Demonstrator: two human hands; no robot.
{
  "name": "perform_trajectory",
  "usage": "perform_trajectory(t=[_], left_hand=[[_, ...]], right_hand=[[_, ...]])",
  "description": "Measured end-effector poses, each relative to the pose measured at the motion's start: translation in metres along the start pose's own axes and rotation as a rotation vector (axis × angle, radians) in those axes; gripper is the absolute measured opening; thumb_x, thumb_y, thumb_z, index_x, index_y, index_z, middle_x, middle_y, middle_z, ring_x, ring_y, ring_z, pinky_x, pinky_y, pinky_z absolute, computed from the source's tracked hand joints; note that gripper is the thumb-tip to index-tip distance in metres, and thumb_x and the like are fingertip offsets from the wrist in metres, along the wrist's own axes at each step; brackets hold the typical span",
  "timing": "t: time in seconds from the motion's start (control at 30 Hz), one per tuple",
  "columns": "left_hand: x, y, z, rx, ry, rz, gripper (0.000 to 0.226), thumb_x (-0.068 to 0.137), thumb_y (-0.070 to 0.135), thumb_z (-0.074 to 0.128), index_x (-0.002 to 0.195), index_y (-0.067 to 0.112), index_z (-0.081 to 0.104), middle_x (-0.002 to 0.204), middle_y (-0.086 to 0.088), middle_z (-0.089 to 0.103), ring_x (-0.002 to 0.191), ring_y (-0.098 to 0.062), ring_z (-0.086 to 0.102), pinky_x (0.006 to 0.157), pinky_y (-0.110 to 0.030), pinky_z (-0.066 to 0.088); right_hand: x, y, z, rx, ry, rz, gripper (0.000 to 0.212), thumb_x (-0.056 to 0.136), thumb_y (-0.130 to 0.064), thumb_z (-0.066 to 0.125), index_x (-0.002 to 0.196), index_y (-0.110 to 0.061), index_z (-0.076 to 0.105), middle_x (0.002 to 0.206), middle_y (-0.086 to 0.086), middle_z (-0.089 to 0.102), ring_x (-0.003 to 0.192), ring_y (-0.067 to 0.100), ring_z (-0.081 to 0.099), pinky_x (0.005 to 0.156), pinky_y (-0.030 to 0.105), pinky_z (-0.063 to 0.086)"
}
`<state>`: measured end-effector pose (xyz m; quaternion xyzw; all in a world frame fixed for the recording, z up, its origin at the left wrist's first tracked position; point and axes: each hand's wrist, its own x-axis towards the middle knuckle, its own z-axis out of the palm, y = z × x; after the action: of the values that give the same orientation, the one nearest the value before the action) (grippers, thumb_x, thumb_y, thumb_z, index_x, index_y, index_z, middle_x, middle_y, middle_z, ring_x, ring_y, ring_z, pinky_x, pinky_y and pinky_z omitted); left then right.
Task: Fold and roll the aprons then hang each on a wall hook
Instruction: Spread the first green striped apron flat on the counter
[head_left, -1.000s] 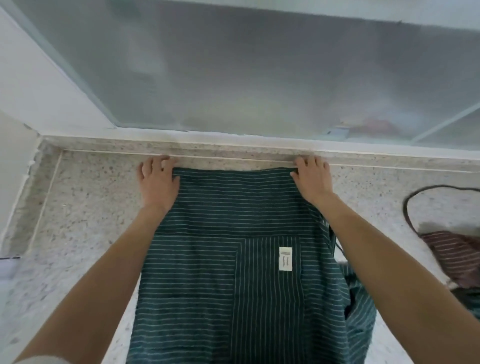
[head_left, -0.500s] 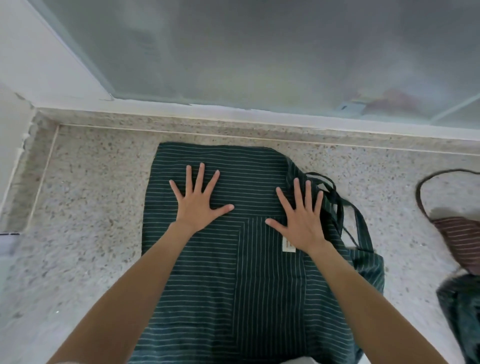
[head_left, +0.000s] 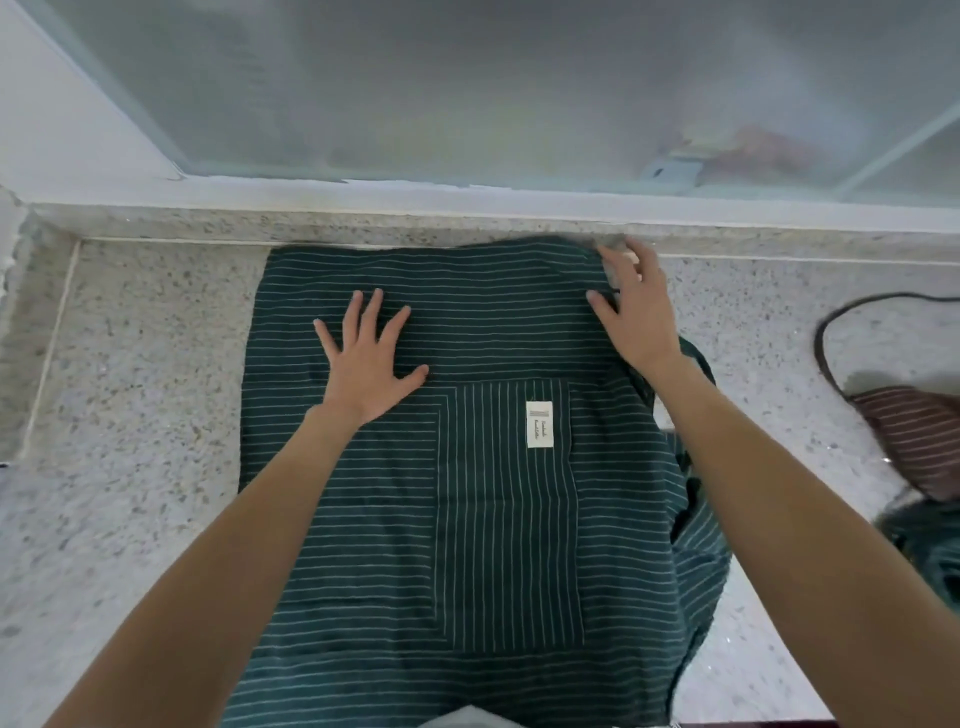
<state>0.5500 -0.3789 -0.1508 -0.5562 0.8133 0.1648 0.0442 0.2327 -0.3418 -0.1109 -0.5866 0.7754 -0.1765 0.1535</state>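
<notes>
One green striped apron (head_left: 483, 499) lay flat on the speckled tabletop (head_left: 130, 467); one maroon apron (head_left: 919, 441) lay well apart at right. The left hand (head_left: 371, 364) pressed flat on it, grip open, fingers spread. The right hand (head_left: 636, 306) touched its far right corner, grip relaxed, holding nothing.

Soft, even daylight comes through the frosted window (head_left: 467, 88) ahead; the shapes behind its glass are only hazy smears. The speckled bench (head_left: 145, 395) is bright, with no glare. Shadows are faint: a dim one lies under the dark cord (head_left: 826, 358) at right. The right hand (head_left: 636, 312) is slightly motion-blurred. Wide-angle distortion bends the window sill and stretches the forearms at the lower edges.
</notes>
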Motion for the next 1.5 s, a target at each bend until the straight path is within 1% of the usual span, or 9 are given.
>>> perform_trajectory(t=[0.2,0.43,0.6,0.73,0.9,1.03,1.23,1.33,1.5], left_hand=[[-0.044,0.118,0.008,-0.207,0.048,0.327,0.056,0.09,0.044,0.052,0.139,0.019,0.039,0.146,0.0,0.036,0.136,-0.022,0.026,0.112,-0.045,0.024],[-0.076,0.198,0.051,0.042,-0.305,0.293,0.104,0.073,0.079,0.044,0.149,0.027,-0.004,0.157,-0.002,-0.011,0.143,-0.028,-0.013,0.112,-0.059,-0.002],[-0.08,0.194,0.06,0.083,-0.318,0.304,0.112,0.067,0.079,0.052,0.148,0.032,-0.009,0.155,0.0,-0.022,0.141,-0.026,-0.023,0.111,-0.06,-0.009],[-0.079,0.19,0.056,0.062,-0.32,0.305,0.114,0.065,0.077,0.058,0.148,0.033,-0.006,0.155,0.002,-0.02,0.141,-0.023,-0.023,0.111,-0.06,-0.009],[-0.08,0.215,0.049,-0.017,-0.11,0.255,0.075,0.078,0.062,0.057,0.14,0.026,0.035,0.15,-0.004,0.024,0.141,-0.029,0.013,0.112,-0.055,0.006],[-0.063,0.262,0.045,-0.145,0.155,0.418,0.031,0.093,0.023,0.05,0.123,0.014,0.056,0.126,-0.007,0.053,0.119,-0.027,0.045,0.098,-0.047,0.04],[-0.016,0.271,0.053,-0.034,0.053,0.335,0.038,0.088,0.009,0.053,0.126,0.017,0.053,0.131,-0.008,0.048,0.12,-0.031,0.04,0.096,-0.047,0.041],[0.003,0.271,0.051,-0.072,-0.003,0.344,0.039,0.086,0.015,0.06,0.123,0.018,0.052,0.135,-0.009,0.044,0.125,-0.032,0.038,0.106,-0.045,0.033],[0.004,0.278,0.05,-0.092,-0.04,0.458,0.064,0.077,0.02,0.068,0.135,0.032,0.042,0.157,0.002,0.007,0.144,-0.027,-0.006,0.109,-0.061,0.003]], right_hand=[[-0.101,0.04,-0.029,-0.058,0.194,0.069,0.023,0.091,-0.012,0.053,0.112,-0.007,0.063,0.125,0.016,0.053,0.109,0.039,0.049,0.088,0.048,0.044],[-0.178,0.095,-0.034,-0.113,-0.24,0.402,0.044,0.091,-0.033,0.058,0.128,-0.014,0.046,0.117,0.016,0.057,0.101,0.034,0.055,0.074,0.037,0.045],[-0.191,0.118,-0.064,0.031,0.167,0.493,0.018,0.096,-0.021,0.047,0.103,-0.005,0.054,0.091,0.015,0.061,0.075,0.028,0.055,0.06,0.032,0.038],[-0.224,0.16,-0.087,-0.059,0.289,0.617,0.024,0.092,-0.018,0.049,0.105,0.001,0.055,0.105,0.019,0.055,0.095,0.035,0.051,0.073,0.041,0.041],[-0.258,0.194,-0.086,-0.126,0.101,0.564,0.039,0.081,-0.01,0.061,0.119,-0.008,0.053,0.128,0.019,0.046,0.11,0.04,0.046,0.088,0.049,0.04],[-0.235,0.195,-0.098,-0.088,0.183,0.179,0.039,0.081,-0.002,0.058,0.12,-0.01,0.056,0.13,0.016,0.049,0.115,0.035,0.046,0.095,0.045,0.039],[-0.16,0.203,-0.096,-0.358,-0.183,-0.122,0.027,0.091,-0.03,0.056,0.109,-0.013,0.067,0.149,0.01,0.033,0.14,0.031,0.022,0.11,0.045,0.022],[-0.135,0.216,-0.11,-0.448,-0.123,0.03,0.04,0.096,-0.038,0.044,0.106,-0.008,0.068,0.145,0.01,0.038,0.139,0.029,0.022,0.109,0.045,0.022],[-0.138,0.219,-0.116,-0.447,-0.044,0.085,0.043,0.089,-0.024,0.058,0.126,-0.005,0.05,0.145,0.022,0.032,0.135,0.039,0.026,0.109,0.05,0.026]])
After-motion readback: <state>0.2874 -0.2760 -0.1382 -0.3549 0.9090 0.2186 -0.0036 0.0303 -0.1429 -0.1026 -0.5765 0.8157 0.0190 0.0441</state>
